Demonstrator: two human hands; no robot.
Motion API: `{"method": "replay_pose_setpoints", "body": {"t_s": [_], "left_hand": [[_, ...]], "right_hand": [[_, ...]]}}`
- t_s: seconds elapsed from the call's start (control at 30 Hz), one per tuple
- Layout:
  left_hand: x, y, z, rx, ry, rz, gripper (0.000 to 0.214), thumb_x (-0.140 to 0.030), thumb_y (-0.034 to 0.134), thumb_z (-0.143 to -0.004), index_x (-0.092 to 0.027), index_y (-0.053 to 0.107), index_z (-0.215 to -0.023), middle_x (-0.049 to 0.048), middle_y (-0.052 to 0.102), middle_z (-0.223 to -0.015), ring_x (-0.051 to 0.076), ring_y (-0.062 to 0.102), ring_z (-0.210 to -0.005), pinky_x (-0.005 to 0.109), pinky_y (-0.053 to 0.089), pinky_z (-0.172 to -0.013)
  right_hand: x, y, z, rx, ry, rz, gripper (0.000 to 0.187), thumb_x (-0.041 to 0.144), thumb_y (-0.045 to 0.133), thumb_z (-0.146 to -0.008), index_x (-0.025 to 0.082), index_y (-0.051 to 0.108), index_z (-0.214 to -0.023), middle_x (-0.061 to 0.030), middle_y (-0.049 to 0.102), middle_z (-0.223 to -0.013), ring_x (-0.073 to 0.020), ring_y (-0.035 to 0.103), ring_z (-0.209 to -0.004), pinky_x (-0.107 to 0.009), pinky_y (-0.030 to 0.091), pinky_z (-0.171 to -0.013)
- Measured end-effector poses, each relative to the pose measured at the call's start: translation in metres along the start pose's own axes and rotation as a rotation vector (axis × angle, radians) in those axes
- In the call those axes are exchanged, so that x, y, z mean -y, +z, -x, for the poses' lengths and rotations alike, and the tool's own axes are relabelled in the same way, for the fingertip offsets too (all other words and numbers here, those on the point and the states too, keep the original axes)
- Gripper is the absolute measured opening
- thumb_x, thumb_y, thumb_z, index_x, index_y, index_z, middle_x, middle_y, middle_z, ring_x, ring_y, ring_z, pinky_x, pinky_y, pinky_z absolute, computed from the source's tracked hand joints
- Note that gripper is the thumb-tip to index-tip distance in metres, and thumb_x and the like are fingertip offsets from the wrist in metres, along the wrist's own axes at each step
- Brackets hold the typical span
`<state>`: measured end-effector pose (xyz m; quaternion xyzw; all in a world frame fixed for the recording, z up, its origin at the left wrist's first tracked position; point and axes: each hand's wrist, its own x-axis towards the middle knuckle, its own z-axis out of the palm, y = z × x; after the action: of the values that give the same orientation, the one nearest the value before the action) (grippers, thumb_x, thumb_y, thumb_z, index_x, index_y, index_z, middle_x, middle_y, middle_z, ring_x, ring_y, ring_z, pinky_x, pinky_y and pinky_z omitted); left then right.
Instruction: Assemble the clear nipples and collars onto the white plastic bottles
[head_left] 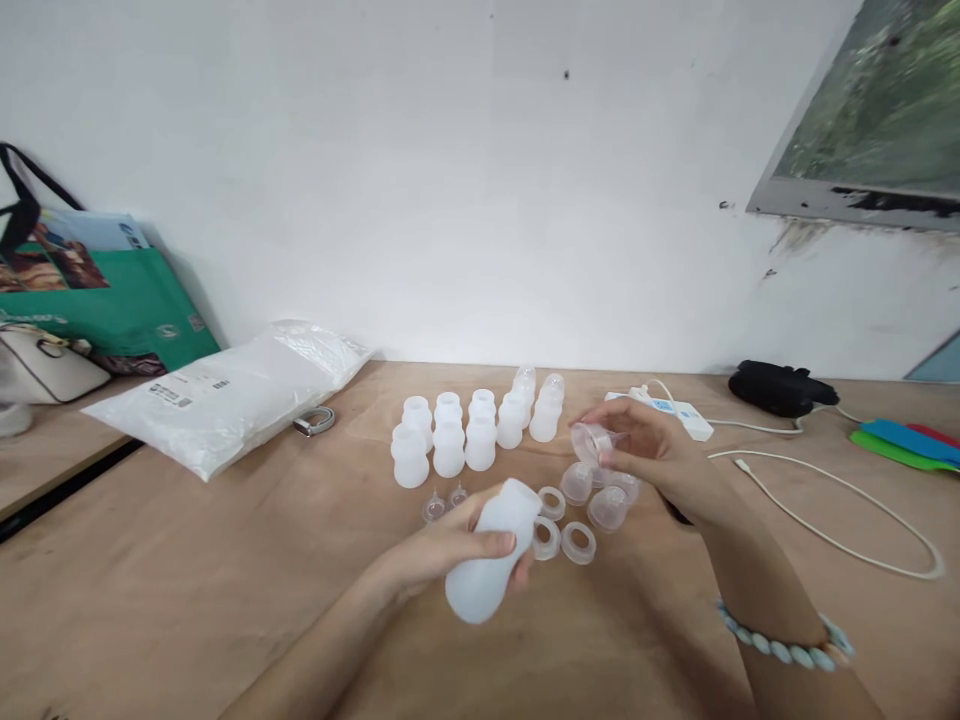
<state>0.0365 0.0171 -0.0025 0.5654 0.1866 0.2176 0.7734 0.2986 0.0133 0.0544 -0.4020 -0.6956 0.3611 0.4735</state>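
Note:
My left hand (457, 545) is wrapped round a white, translucent baby bottle (491, 560), tilted with its mouth up and to the right. In my right hand (645, 440) I pinch a clear plastic bottle collar (591, 443), its round opening facing left; whether a nipple sits in it I cannot tell. Below that hand lie several clear dome caps (609, 508). Between my hands are a few loose collar rings (578, 543). Two clear nipples (434, 507) rest just beyond my left hand. Farther back stand open bottles (448, 448) in rows, beside capped bottles (547, 410).
A white plastic mailing bag (232, 390) and a watch-like band (313, 421) lie to the left, near a green bag (142, 305) and a white handbag (49, 365). On the right are a power strip (694, 420), a cable (840, 480), a black case (780, 388) and coloured flat pieces (907, 440).

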Motion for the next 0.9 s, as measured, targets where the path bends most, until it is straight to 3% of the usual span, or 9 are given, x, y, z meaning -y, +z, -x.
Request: {"method": "replay_pose_setpoints", "body": {"t_s": [0.13,0.23,0.37,0.47,0.53,0.6,0.73,0.9], "left_hand": [[-0.026,0.002,-0.009,-0.222,0.137,-0.231,0.045,-0.043,0.076,-0.072,-0.022,0.063,-0.111,0.0046,0.068,-0.108,0.026,0.061,-0.103,0.032,0.047,-0.08],[-0.05,0.0,-0.026,-0.313,0.246,-0.472,0.044,-0.036,0.077,-0.07,-0.019,0.066,-0.109,0.0064,0.068,-0.108,0.028,0.061,-0.105,0.037,0.046,-0.087],[-0.065,-0.006,-0.057,-0.575,0.312,-0.842,0.046,-0.034,0.077,-0.071,-0.019,0.064,-0.112,0.0071,0.068,-0.111,0.026,0.061,-0.101,0.038,0.046,-0.088],[-0.057,-0.008,-0.076,-0.69,0.272,-1.143,0.05,-0.025,0.076,-0.074,-0.021,0.057,-0.119,0.0054,0.07,-0.106,0.026,0.063,-0.1,0.04,0.044,-0.091],[-0.045,-0.009,-0.085,-0.701,0.224,-1.377,0.05,-0.027,0.073,-0.078,-0.021,0.052,-0.123,0.0034,0.072,-0.092,0.027,0.065,-0.098,0.045,0.041,-0.094],[-0.033,-0.011,-0.09,-0.704,0.212,-1.553,0.042,-0.031,0.07,-0.083,-0.02,0.053,-0.12,0.0047,0.072,-0.091,0.029,0.064,-0.1,0.048,0.038,-0.095],[-0.017,-0.016,-0.091,-0.703,0.241,-1.681,0.011,-0.024,0.066,-0.088,-0.019,0.062,-0.097,0.0081,0.069,-0.11,0.031,0.057,-0.109,0.046,0.035,-0.094],[-0.012,-0.023,-0.092,-0.714,0.263,-1.784,0.004,-0.02,0.065,-0.09,-0.018,0.064,-0.093,0.007,0.067,-0.109,0.028,0.057,-0.105,0.045,0.035,-0.089]], "right_hand": [[-0.029,-0.005,-0.005,-0.127,0.075,-0.033,0.028,0.036,0.076,-0.076,0.024,0.066,-0.099,-0.0069,0.07,-0.108,-0.0238,0.064,-0.099,-0.035,0.054,-0.077],[-0.049,-0.003,-0.007,-0.143,0.106,-0.038,0.029,0.038,0.078,-0.073,0.024,0.066,-0.097,-0.0065,0.07,-0.107,-0.0237,0.064,-0.098,-0.036,0.054,-0.079],[-0.065,-0.004,-0.009,-0.168,0.138,0.007,0.032,0.042,0.077,-0.071,0.024,0.066,-0.094,-0.0071,0.07,-0.107,-0.0246,0.064,-0.098,-0.037,0.053,-0.079],[-0.072,-0.007,-0.01,-0.217,0.151,0.033,0.036,0.045,0.076,-0.07,0.023,0.065,-0.096,-0.0081,0.069,-0.107,-0.0252,0.064,-0.098,-0.038,0.054,-0.077],[-0.076,-0.01,-0.011,-0.243,0.165,0.051,0.038,0.046,0.076,-0.07,0.022,0.065,-0.098,-0.0086,0.069,-0.105,-0.0251,0.065,-0.097,-0.038,0.054,-0.076],[-0.079,-0.012,-0.012,-0.266,0.168,0.061,0.04,0.047,0.076,-0.07,0.021,0.065,-0.098,-0.0087,0.07,-0.104,-0.0249,0.065,-0.096,-0.037,0.054,-0.075],[-0.083,-0.013,-0.01,-0.296,0.164,0.036,0.04,0.048,0.075,-0.072,0.02,0.065,-0.099,-0.0082,0.07,-0.102,-0.0226,0.066,-0.087,-0.037,0.055,-0.07],[-0.082,-0.012,-0.01,-0.31,0.155,0.022,0.04,0.048,0.077,-0.071,0.02,0.066,-0.098,-0.0076,0.07,-0.1,-0.0216,0.066,-0.083,-0.037,0.055,-0.069]]}}
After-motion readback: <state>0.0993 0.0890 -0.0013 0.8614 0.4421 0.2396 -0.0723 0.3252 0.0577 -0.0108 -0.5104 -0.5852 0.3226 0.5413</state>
